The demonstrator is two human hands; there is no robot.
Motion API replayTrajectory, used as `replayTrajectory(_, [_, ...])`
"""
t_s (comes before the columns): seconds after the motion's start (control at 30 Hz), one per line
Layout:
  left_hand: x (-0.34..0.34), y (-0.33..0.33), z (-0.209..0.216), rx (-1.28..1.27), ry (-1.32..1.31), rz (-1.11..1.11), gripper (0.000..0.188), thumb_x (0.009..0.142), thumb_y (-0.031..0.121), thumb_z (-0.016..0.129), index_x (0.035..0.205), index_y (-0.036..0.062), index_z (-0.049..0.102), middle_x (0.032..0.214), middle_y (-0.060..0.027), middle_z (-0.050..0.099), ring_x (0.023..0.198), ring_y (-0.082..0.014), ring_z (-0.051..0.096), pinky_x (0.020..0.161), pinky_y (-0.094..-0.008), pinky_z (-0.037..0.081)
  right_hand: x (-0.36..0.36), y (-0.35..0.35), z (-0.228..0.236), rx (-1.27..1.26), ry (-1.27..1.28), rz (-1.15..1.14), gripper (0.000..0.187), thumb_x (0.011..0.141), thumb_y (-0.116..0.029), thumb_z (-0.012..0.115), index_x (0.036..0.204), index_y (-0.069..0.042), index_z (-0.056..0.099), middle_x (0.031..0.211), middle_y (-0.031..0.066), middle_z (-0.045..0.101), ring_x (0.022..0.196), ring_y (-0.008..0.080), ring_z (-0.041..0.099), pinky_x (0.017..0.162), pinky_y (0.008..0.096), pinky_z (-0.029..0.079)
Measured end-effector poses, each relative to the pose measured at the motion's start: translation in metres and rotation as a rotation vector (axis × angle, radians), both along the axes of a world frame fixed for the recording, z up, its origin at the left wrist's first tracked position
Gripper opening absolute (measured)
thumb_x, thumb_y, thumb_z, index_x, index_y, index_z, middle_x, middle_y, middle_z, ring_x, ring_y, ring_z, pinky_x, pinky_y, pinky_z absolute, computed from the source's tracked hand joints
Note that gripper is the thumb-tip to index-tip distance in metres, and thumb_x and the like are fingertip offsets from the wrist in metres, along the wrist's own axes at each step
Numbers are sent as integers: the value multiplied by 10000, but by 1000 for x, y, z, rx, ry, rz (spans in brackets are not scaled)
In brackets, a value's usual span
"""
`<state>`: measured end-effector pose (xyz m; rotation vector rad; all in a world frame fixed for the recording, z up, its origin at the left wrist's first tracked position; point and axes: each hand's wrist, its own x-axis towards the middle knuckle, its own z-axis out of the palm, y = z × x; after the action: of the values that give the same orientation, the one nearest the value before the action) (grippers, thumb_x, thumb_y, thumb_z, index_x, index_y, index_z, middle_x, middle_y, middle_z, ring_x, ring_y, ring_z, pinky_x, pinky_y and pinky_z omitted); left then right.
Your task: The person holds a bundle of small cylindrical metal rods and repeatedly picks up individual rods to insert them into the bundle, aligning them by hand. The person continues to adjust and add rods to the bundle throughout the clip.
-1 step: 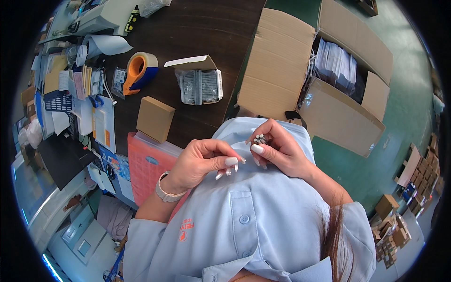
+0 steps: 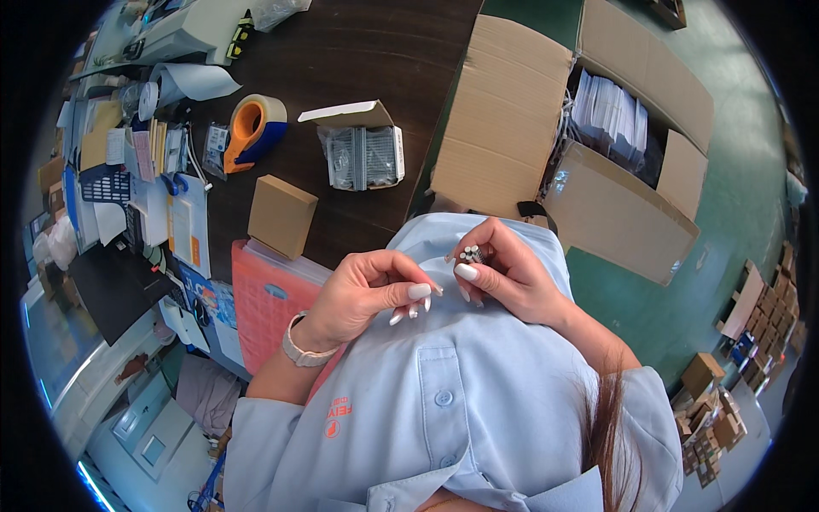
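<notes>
A small bundle of thin metal cylinders (image 2: 471, 253) is in the right hand (image 2: 510, 282), just above the person's chest, in front of the light blue work shirt (image 2: 461, 384). The thumb and the first fingers of this hand are closed around the bundle, so that the round grey ends stand out together at the top of the grip. I cannot tell what kind of part they are; they look like short pins or sleeves.

The left hand (image 2: 367, 290) is just beside the right one. Its fingers are curled and the tips come near together, but I cannot tell if a piece is between them; no piece shows there. A pale wristband (image 2: 300, 350) is on this wrist.

The step in hand seems to be gathering or counting the small pieces in the right hand. The next move probably calls for a fine pinch from the left fingertips, while the right grip stays firm, because a loose bundle could easily scatter.

On the dark counter (image 2: 358, 51), farther away, lies an open small carton with a clear bag of grey parts (image 2: 365, 155). To its left are an orange tape dispenser (image 2: 253, 126) and a closed brown box (image 2: 281, 216). A pink mesh folder (image 2: 269, 303) lies near, on the left. On the right, on the green floor, stands a large open cardboard box (image 2: 589, 128).
</notes>
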<state>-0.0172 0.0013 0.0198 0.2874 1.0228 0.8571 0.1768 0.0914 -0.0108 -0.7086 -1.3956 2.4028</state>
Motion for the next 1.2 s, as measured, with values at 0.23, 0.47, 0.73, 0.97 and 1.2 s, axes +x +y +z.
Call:
replayTrajectory(0.23, [-2, -2, 1, -27, -15, -82, 96, 807, 79, 631, 858, 4, 601, 765, -39, 610, 658, -64, 549, 595, -182, 444, 1, 1, 7, 110, -26, 65, 426, 966, -340, 281, 998, -18, 558, 685, 34, 498, 611, 109, 456, 601, 249, 397])
replayTrajectory(0.47, [-1, -2, 0, -56, -67, -150, 106, 781, 49, 656, 844, 19, 576, 802, -27, 603, 700, -57, 550, 625, -184, 447, 4, -2, -4, 27, 17, 83, 458, 971, -339, 256, 842, -14, 552, 651, 23, 439, 574, 99, 359, 545, 246, 326])
replayTrajectory(0.73, [1, -3, -2, -98, -102, -162, 122, 757, 26, 666, 819, 18, 562, 825, -47, 592, 704, -73, 559, 648, -193, 460, 6, -3, 0, -89, 24, 90, 409, 966, -348, 285, 805, -30, 486, 670, 13, 432, 596, 91, 355, 562, 240, 320])
replayTrajectory(0.97, [2, -5, -3, -90, -67, -121, 127, 750, 37, 674, 783, 19, 553, 807, -63, 592, 670, -79, 557, 594, -184, 447, 6, -8, -3, -37, 33, 56, 364, 965, -322, 319, 808, -36, 481, 676, 11, 452, 587, 75, 365, 540, 219, 312])
replayTrajectory(1.2, [3, -4, -2, -93, -43, -113, 106, 776, 51, 649, 773, 18, 548, 741, -80, 596, 608, -86, 546, 520, -190, 431, 8, -1, -2, -257, -8, 36, 437, 964, -358, 288, 809, -33, 535, 613, 7, 436, 561, 69, 374, 531, 209, 309])
